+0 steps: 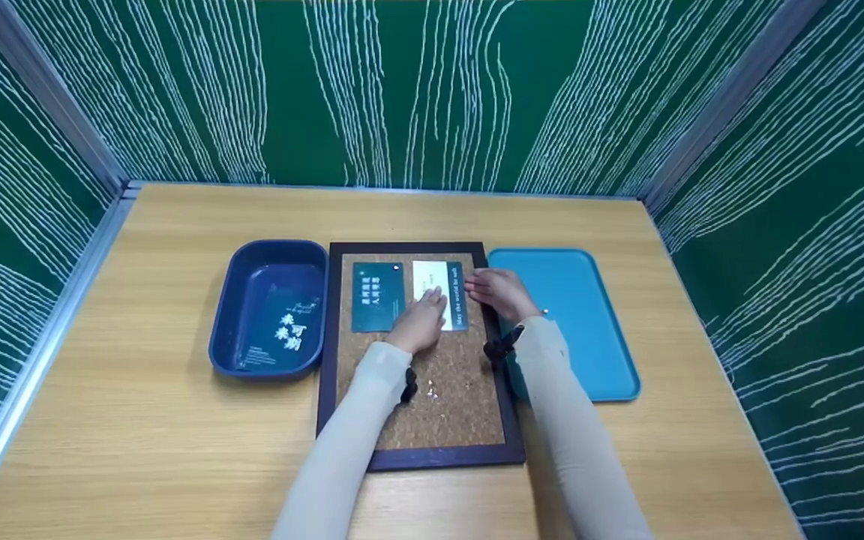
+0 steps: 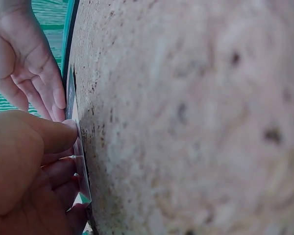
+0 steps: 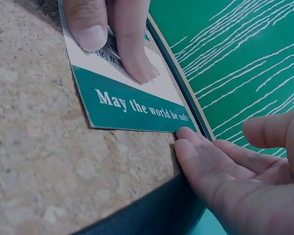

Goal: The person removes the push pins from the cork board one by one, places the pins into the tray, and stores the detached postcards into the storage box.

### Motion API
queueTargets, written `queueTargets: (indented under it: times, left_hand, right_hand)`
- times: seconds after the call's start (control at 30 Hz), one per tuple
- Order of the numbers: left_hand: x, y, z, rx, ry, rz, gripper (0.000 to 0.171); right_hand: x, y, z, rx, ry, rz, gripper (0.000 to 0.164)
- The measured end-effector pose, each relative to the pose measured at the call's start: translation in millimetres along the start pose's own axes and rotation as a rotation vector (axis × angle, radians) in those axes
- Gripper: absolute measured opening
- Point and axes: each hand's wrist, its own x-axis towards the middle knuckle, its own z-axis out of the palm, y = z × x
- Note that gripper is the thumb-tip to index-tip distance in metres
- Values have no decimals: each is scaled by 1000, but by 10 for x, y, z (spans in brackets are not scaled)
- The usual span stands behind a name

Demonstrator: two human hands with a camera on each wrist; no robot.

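Observation:
A white-and-green card (image 1: 456,300) printed "May the world be soft" lies on the cork board (image 1: 402,420) in its dark frame. My left hand (image 1: 418,321) rests on the white part, thumb and fingertips pressing it against the cork, as the right wrist view shows. At the card's right side is my right hand (image 1: 503,292); its extended fingertips touch the far corner (image 3: 186,128), with the thumb held away. Left of this card sits a dark green card (image 1: 376,289) with white characters and a small pale dot near its top right corner.
Several small clear pieces (image 1: 432,390), perhaps pins, lie on the lower cork. A dark blue bin (image 1: 222,330) holding a green card (image 1: 271,326) stands left of the board. On the right, a turquoise tray (image 1: 589,322) adjoins the frame. Green patterned walls (image 1: 447,90) enclose the table.

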Motion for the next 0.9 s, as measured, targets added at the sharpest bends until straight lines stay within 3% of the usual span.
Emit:
queueTargets:
  times: [0.37,0.9]
  left_hand:
    - [6,1,18,20,-3,-2,48]
    - [19,-20,19,6,-9,3,48]
  right_hand:
    - [16,2,19,0,14,25,40]
    - [-25,4,46,-38,-10,-19,43]
